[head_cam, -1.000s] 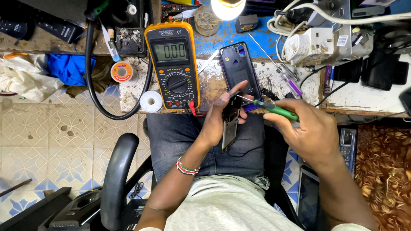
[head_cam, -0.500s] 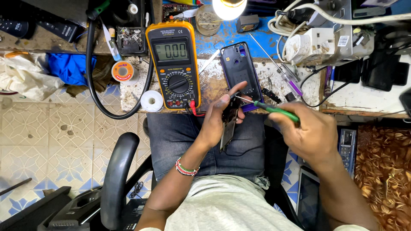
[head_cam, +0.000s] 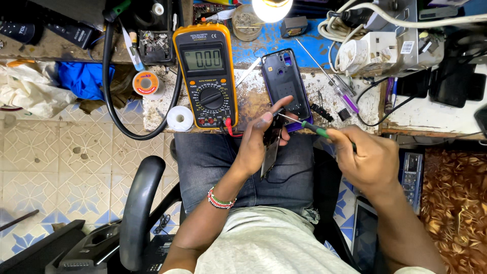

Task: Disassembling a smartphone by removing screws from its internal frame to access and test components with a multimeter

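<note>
The phone (head_cam: 270,147) is held over the lap, just in front of the table (head_cam: 253,101) edge. It is gripped on its edge by the left hand (head_cam: 261,144), with the fingers closed around it. A screwdriver (head_cam: 317,131) with a green handle is held tight in the right hand (head_cam: 368,162). Its thin metal tip is touching the top of the phone. A purple phone back (head_cam: 284,81) is seen lying on the table, just above the hands. A yellow meter (head_cam: 205,76) is placed beside it, to the left. A white tape roll (head_cam: 180,118) is seen near the meter.
</note>
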